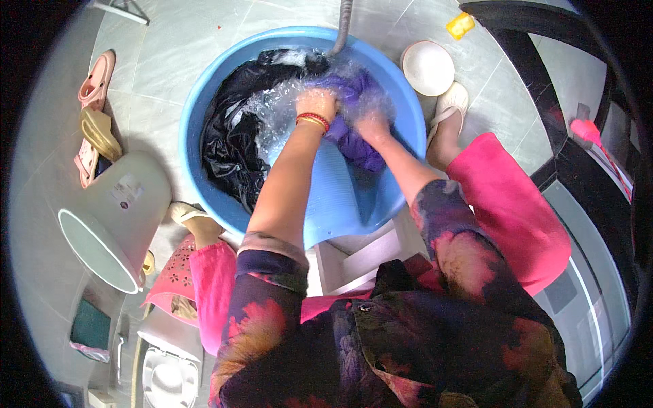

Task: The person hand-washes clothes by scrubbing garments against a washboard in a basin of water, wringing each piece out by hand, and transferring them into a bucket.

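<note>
A big round blue tub (192, 160) holds sudsy water, and a ribbed blue washboard (326, 197) slopes up at its near side. My left hand (317, 103), with a red beaded bracelet and a gold one at the wrist, is closed on a wet purple garment (357, 146). On the garment's right side lies my right hand (373, 124), its fingers partly hidden by splashing water and cloth. Black clothes (235, 153) soak along the tub's left side. A grey hose (344, 27) reaches over the far rim into the water.
A white bowl (428, 68) stands beyond the tub's right side, near a yellow object (460, 26). On the left are pink clogs (96, 80), a pale bucket (119, 217) lying tipped and a pink perforated basket (178, 279). Dark-framed glass panels (578, 251) border the right.
</note>
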{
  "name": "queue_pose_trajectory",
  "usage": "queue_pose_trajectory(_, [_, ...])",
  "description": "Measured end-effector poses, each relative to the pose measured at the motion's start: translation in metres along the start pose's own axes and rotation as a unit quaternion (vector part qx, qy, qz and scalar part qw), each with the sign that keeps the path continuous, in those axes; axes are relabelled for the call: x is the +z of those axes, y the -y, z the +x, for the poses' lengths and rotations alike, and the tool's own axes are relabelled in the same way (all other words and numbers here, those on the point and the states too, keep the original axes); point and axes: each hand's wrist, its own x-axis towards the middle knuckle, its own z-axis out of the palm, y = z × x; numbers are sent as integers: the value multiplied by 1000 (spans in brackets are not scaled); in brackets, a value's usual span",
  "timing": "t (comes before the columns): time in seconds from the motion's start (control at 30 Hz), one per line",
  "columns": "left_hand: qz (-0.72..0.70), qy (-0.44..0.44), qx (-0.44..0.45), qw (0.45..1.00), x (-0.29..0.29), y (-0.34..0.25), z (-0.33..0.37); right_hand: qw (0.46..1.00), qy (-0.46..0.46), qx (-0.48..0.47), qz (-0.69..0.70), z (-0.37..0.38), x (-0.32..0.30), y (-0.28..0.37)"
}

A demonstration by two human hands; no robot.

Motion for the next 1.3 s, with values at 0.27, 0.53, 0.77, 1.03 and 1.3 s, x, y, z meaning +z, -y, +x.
queue_pose_trajectory(0.27, [-618, -240, 67, 746, 48, 74, -129, 758, 121, -2, 641, -67, -91, 52])
queue_pose_trajectory(0.53, [-380, -339, -77, 857, 49, 102, -164, 894, 146, -102, 412, -103, -100, 81])
queue_pose_trajectory(0.77, [-244, -245, -15, 938, 48, 22, -139, 966, 62, -152, 199, -24, -18, 55])
queue_pose_trajectory(1.03, [5, -328, 63, 943, 103, 54, -217, 959, -102, -260, 42, -138, -8, 95])
queue_pose_trajectory(1.3, [-72, -333, 74, 937, 111, 62, -188, 954, -33, -281, 96, -108, -9, 88])
